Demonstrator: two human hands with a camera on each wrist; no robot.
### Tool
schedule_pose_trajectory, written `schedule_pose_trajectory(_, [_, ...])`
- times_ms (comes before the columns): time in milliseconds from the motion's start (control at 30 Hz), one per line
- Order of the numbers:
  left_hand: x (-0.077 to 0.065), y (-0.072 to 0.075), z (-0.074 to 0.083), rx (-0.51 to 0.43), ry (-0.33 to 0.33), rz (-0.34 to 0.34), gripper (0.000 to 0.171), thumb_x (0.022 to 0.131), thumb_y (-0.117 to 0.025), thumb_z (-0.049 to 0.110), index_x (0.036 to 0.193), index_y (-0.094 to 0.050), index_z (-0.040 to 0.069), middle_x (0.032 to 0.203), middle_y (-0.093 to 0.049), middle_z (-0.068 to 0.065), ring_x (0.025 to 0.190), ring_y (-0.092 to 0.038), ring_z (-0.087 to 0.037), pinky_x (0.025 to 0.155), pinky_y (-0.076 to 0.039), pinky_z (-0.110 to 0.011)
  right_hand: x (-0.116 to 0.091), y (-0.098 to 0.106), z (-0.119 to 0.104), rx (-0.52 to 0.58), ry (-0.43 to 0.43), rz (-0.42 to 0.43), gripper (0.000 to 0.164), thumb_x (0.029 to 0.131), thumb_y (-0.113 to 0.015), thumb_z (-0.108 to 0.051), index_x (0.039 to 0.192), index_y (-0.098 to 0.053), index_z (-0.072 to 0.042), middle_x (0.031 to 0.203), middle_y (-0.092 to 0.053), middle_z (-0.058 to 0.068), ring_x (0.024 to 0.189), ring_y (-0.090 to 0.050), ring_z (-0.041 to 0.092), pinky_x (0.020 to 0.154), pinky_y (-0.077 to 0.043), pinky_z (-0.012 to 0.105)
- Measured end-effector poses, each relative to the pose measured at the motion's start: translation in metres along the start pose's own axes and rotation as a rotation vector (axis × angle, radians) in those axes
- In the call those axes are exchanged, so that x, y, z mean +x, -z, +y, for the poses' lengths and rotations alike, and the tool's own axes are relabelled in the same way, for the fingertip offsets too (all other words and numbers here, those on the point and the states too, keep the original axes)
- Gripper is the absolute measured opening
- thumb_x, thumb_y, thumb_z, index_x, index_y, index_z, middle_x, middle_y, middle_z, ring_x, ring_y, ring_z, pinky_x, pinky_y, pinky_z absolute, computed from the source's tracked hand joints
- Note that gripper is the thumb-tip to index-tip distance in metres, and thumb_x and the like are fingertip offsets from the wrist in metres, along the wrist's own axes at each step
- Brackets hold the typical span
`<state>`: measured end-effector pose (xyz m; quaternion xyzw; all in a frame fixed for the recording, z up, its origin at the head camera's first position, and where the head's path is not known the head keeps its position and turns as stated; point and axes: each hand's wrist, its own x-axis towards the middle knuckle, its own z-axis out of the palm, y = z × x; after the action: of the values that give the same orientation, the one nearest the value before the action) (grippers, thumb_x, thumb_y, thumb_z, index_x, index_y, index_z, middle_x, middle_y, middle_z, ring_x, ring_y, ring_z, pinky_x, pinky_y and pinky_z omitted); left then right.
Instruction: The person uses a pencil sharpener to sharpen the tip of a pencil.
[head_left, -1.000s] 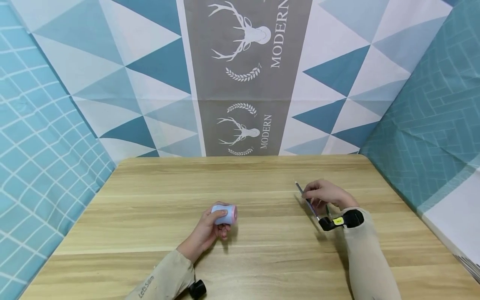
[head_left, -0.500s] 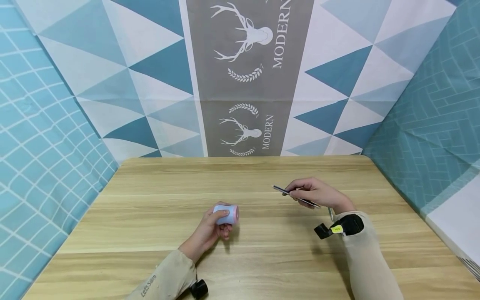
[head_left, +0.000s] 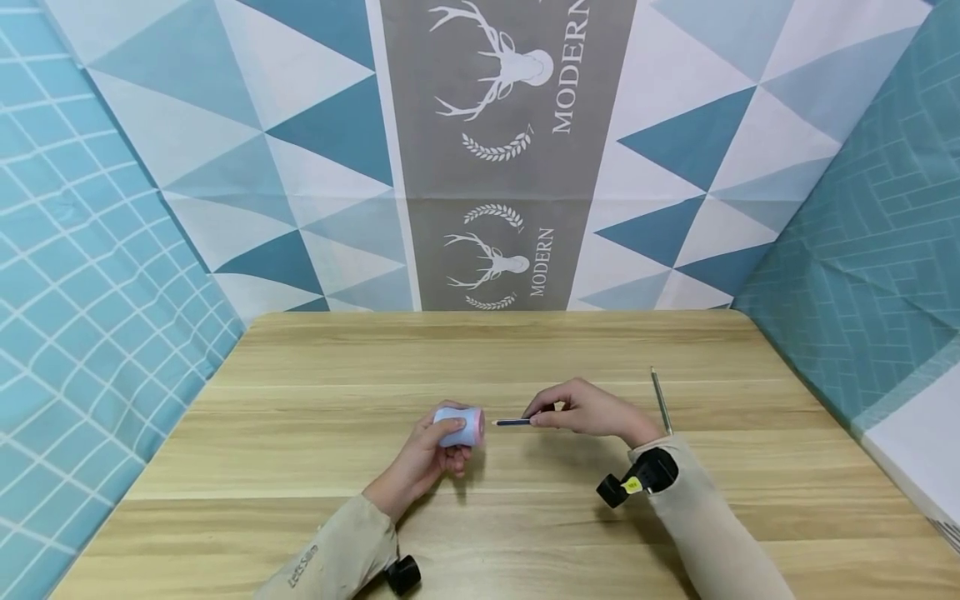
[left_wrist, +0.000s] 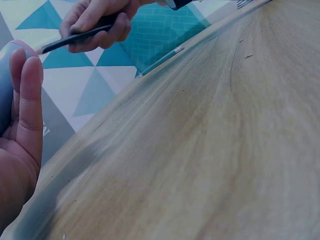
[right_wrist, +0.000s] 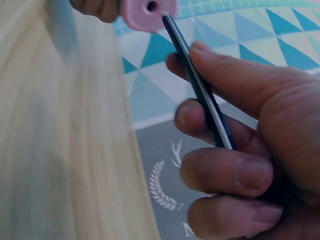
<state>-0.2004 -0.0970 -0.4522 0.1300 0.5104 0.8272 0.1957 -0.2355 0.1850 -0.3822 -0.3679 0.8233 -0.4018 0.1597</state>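
My left hand (head_left: pixel 429 457) grips a light blue pencil sharpener (head_left: pixel 454 427), held sideways over the table. Its pink end (right_wrist: pixel 138 16), with a small round hole, faces my right hand. Between thumb and fingers my right hand (head_left: pixel 583 408) pinches a dark pencil (head_left: pixel 513 422) that lies nearly level. The pencil's point is just short of the pink end in the head view; from the right wrist it overlaps that end's edge beside the hole. In the left wrist view, straight fingers (left_wrist: pixel 30 102) of my left hand lie along the sharpener, most of which is out of frame.
A second pencil (head_left: pixel 660 396), greenish, lies on the wooden table (head_left: pixel 360 358) behind my right wrist, partly hidden by the sleeve. Patterned cloth walls (head_left: pixel 487 167) enclose the back and both sides. Black cameras (head_left: pixel 613 492) are strapped to both wrists.
My right hand has moved left towards the sharpener, swinging the pencil from a steep slant to nearly level. The second pencil has come into clearer view. My left hand stays almost in place.
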Motion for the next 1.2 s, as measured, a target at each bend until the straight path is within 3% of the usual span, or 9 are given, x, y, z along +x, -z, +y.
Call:
schedule_pose_trajectory(133, [0.000, 0.001, 0.000, 0.004, -0.002, -0.002, 0.016, 0.094, -0.053, 0.013, 0.108, -0.060, 0.017, 0.067, -0.067, -0.002, 0.051, -0.061, -0.006, 0.048, -0.055, -0.021, 0.005, -0.008, -0.001, -0.012, 0.041, 0.027, 0.016, 0.097, -0.066, -0.018, 0.105, -0.075, -0.008, 0.098, -0.072, 0.009, 0.074, -0.057, 0.008, 0.063, -0.050, 0.023])
schedule_pose_trajectory(367, [0.001, 0.001, -0.001, 0.013, 0.006, 0.023, 0.018, 0.094, -0.053, 0.012, 0.110, -0.060, 0.016, 0.068, -0.067, -0.003, 0.051, -0.061, -0.007, 0.049, -0.055, -0.022, 0.008, -0.013, -0.010, -0.120, 0.147, 0.038, 0.016, 0.096, -0.064, -0.008, 0.106, -0.073, -0.002, 0.090, -0.065, -0.006, 0.069, -0.050, 0.005, 0.058, -0.046, 0.022])
schedule_pose_trajectory(533, [0.001, -0.001, 0.000, 0.032, 0.032, 0.042, 0.020, 0.094, -0.055, 0.013, 0.114, -0.058, 0.014, 0.069, -0.068, -0.004, 0.053, -0.063, -0.008, 0.051, -0.057, -0.023, 0.009, -0.015, -0.013, -0.179, 0.205, 0.039, 0.017, 0.098, -0.061, -0.009, 0.108, -0.073, -0.002, 0.097, -0.069, 0.003, 0.074, -0.054, 0.007, 0.062, -0.049, 0.022])
schedule_pose_trajectory(667, [0.001, -0.002, 0.000, 0.034, 0.034, 0.041, 0.023, 0.095, -0.055, 0.013, 0.117, -0.057, 0.013, 0.070, -0.068, -0.005, 0.054, -0.064, -0.009, 0.053, -0.058, -0.025, 0.010, -0.019, -0.010, -0.150, 0.201, 0.068, 0.015, 0.099, -0.061, -0.010, 0.106, -0.072, -0.003, 0.102, -0.071, 0.010, 0.081, -0.058, 0.006, 0.067, -0.053, 0.025])
schedule_pose_trajectory(833, [0.002, -0.005, -0.002, 0.032, 0.034, 0.030, 0.023, 0.095, -0.056, 0.013, 0.119, -0.057, 0.012, 0.071, -0.069, -0.005, 0.056, -0.065, -0.010, 0.054, -0.059, -0.026, 0.013, -0.029, -0.004, -0.078, 0.133, 0.100, 0.013, 0.098, -0.063, -0.012, 0.100, -0.073, -0.003, 0.094, -0.071, 0.007, 0.072, -0.053, 0.004, 0.060, -0.048, 0.023])
schedule_pose_trajectory(967, [0.003, -0.005, -0.002, 0.041, 0.040, 0.022, 0.023, 0.096, -0.055, 0.013, 0.120, -0.056, 0.011, 0.070, -0.069, -0.005, 0.055, -0.066, -0.011, 0.054, -0.059, -0.026, 0.016, -0.036, -0.002, -0.074, 0.162, 0.133, 0.011, 0.096, -0.065, -0.011, 0.096, -0.073, -0.003, 0.086, -0.071, 0.008, 0.064, -0.049, 0.003, 0.055, -0.044, 0.021])
schedule_pose_trajectory(1067, [0.003, -0.002, -0.002, 0.028, 0.029, 0.041, 0.021, 0.097, -0.054, 0.014, 0.118, -0.057, 0.013, 0.070, -0.069, -0.005, 0.054, -0.065, -0.009, 0.053, -0.059, -0.026, 0.021, -0.039, -0.003, -0.214, 0.292, 0.209, 0.006, 0.092, -0.070, -0.010, 0.094, -0.073, -0.006, 0.083, -0.070, 0.002, 0.062, -0.049, -0.001, 0.053, -0.044, 0.016])
schedule_pose_trajectory(1200, [0.002, -0.001, -0.001, -0.006, 0.022, 0.026, 0.020, 0.097, -0.051, 0.015, 0.116, -0.057, 0.014, 0.073, -0.068, -0.004, 0.055, -0.064, -0.008, 0.054, -0.058, -0.025, 0.024, -0.040, -0.005, -0.623, 0.592, 0.377, 0.008, 0.084, -0.078, -0.010, 0.090, -0.073, -0.009, 0.076, -0.064, -0.005, 0.059, -0.051, 0.000, 0.050, -0.045, 0.013])
